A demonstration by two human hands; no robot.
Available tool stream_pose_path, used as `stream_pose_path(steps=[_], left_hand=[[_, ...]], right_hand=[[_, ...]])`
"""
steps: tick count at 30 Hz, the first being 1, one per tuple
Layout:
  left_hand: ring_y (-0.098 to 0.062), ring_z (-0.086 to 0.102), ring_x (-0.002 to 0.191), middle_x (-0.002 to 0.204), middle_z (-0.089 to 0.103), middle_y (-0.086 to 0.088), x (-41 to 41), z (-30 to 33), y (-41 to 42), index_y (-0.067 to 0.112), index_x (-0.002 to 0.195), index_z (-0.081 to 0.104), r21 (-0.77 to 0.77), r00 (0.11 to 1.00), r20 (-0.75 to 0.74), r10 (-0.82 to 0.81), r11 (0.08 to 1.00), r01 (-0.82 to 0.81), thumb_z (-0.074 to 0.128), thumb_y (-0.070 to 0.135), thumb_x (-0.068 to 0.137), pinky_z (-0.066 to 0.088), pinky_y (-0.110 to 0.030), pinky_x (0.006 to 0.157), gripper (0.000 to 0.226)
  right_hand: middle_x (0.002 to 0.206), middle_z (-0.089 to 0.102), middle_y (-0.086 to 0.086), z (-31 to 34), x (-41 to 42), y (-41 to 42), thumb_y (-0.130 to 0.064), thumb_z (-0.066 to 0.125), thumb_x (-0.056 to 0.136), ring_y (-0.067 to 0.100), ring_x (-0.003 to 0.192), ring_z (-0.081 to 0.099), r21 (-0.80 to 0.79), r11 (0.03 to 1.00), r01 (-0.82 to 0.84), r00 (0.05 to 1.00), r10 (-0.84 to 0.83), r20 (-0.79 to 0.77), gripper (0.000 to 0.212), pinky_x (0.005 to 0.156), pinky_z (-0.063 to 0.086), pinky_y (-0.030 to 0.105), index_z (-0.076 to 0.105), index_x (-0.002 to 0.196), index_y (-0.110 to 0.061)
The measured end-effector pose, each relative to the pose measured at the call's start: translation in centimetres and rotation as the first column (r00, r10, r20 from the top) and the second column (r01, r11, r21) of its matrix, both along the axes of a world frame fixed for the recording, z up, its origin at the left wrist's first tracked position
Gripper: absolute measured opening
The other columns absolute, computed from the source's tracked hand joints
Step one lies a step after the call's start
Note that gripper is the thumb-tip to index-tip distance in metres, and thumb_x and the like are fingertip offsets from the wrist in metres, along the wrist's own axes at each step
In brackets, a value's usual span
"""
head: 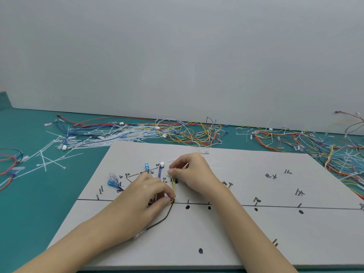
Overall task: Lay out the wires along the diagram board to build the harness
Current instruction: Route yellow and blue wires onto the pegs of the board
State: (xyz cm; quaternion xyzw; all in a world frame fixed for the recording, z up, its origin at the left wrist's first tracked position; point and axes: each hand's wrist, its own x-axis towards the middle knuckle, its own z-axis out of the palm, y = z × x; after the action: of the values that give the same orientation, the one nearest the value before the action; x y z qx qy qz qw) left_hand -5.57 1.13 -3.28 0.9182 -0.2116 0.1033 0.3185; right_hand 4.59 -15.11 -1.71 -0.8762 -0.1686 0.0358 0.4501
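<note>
Across the near half of the teal surface [29, 213] lies the grey diagram board [246, 233], its right and near edges cut off by the frame. Left hand [145, 196]: grip pinching a yellow wire [173, 186] where it meets the drawn line, a dark wire [163, 217] trailing toward the forearm. Right hand [194, 172]: grip pinching the yellow wire's upper end. Wide bare board lies right of both hands, broken by upright pins [188, 200]. Blue connectors [112, 182] sit left. Loose wires [189, 133] and white cable ties [51, 154] crowd the far edge; handwritten labels are illegible, and the left palm hides the junction.
</note>
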Motion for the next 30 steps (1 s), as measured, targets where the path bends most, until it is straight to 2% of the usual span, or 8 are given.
stream_pose_path(steps=[5, 10, 13, 18, 21, 23, 27, 30], left_hand=[[-0.002, 0.04, 0.098, 0.082, 0.057, 0.018, 0.1, 0.1, -0.2, 0.043, 0.093, 0.061, 0.035, 1.0, -0.014, 0.015, 0.999, -0.014, 0.062, 0.03, 0.092, 0.037, -0.022, 0.086, 0.013], [0.004, 0.036, 0.099, 0.083, 0.056, 0.019, -0.1, 0.1, -0.3, 0.043, 0.095, 0.062, 0.033, 0.999, -0.013, 0.037, 0.999, -0.037, 0.062, 0.031, 0.092, 0.033, -0.019, 0.087, 0.012], [0.004, 0.034, 0.099, 0.085, 0.054, 0.019, -0.1, 0.1, -0.3, 0.042, 0.097, 0.062, 0.058, 0.999, -0.007, 0.038, 0.998, -0.037, 0.061, 0.034, 0.093, 0.032, -0.018, 0.087, 0.01], [0.001, 0.039, 0.098, 0.086, 0.053, 0.018, -0.1, 0.0, -0.1, 0.043, 0.096, 0.064, 0.039, 0.998, 0.03, 0.047, 0.998, -0.048, 0.061, 0.038, 0.092, 0.029, -0.015, 0.084, 0.007], [-0.003, 0.043, 0.097, 0.087, 0.053, 0.018, -0.1, 0.1, 0.0, 0.043, 0.095, 0.065, 0.017, 0.998, 0.033, 0.062, 0.998, -0.062, 0.06, 0.039, 0.092, 0.033, -0.018, 0.083, 0.007], [-0.004, 0.046, 0.096, 0.089, 0.056, 0.018, -0.1, 0.4, 0.0, 0.043, 0.094, 0.066, -0.027, 0.998, 0.003, 0.068, 0.997, -0.068, 0.06, 0.038, 0.092, 0.035, -0.016, 0.08, 0.008], [-0.006, 0.059, 0.082, 0.086, 0.067, 0.012, 0.5, 1.5, 1.0, 0.039, 0.085, 0.072, -0.313, 0.986, -0.158, 0.045, 0.945, -0.093, 0.065, 0.023, 0.09, 0.044, -0.017, 0.068, 0.018], [-0.005, 0.058, 0.072, 0.083, 0.07, 0.007, 1.2, 2.0, 2.4, 0.037, 0.081, 0.073, -0.332, 0.978, -0.18, 0.104, 0.93, -0.16, 0.065, 0.019, 0.091, 0.044, -0.018, 0.063, 0.022]], right_hand=[[0.068, 0.062, -0.008, 0.1, -0.2, 0.0, -0.016, 0.076, 0.08, -0.012, 0.045, 0.046, -0.008, 1.0, 0.0, 1.0, 0.0, 0.01, 0.01, 0.049, 0.033, 0.004, 0.076, 0.089, -0.01], [0.068, 0.065, -0.005, 0.2, -0.2, -0.1, -0.015, 0.07, 0.086, -0.003, 0.052, 0.048, -0.022, 1.0, 0.005, 1.0, -0.005, 0.002, 0.009, 0.053, 0.037, 0.01, 0.077, 0.088, -0.011], [0.067, 0.064, -0.009, 0.2, -0.2, -0.2, -0.012, 0.066, 0.087, -0.006, 0.049, 0.048, -0.022, 1.0, 0.007, 1.0, -0.007, 0.015, 0.011, 0.05, 0.033, 0.006, 0.076, 0.089, -0.012], [0.091, 0.068, -0.007, 0.2, -0.3, -0.3, -0.014, 0.058, 0.091, -0.007, 0.06, 0.048, 0.002, 1.0, 0.031, 0.996, -0.031, 0.084, 0.018, 0.06, 0.035, 0.01, 0.075, 0.096, -0.017], [0.089, 0.066, -0.011, 0.2, -0.3, -0.6, -0.017, 0.055, 0.092, -0.009, 0.061, 0.046, 0.046, 0.998, 0.048, 0.993, -0.053, 0.108, 0.02, 0.06, 0.032, 0.013, 0.074, 0.096, -0.019], [0.084, 0.063, -0.014, 0.2, -0.3, -0.8, -0.018, 0.055, 0.091, -0.012, 0.061, 0.047, 0.066, 0.996, 0.055, 0.991, -0.062, 0.118, 0.019, 0.059, 0.032, 0.013, 0.074, 0.094, -0.02], [0.085, 0.065, -0.014, 0.2, -0.6, -0.8, -0.021, 0.056, 0.091, -0.01, 0.067, 0.051, 0.068, 0.996, 0.052, 0.99, -0.06, 0.126, 0.017, 0.062, 0.034, 0.014, 0.072, 0.088, -0.025], [0.083, 0.066, -0.014, 0.3, -1.0, -0.7, -0.022, 0.058, 0.089, -0.009, 0.067, 0.052, 0.05, 0.999, 0.021, 0.989, -0.028, 0.145, 0.016, 0.06, 0.034, 0.011, 0.069, 0.082, -0.029]])
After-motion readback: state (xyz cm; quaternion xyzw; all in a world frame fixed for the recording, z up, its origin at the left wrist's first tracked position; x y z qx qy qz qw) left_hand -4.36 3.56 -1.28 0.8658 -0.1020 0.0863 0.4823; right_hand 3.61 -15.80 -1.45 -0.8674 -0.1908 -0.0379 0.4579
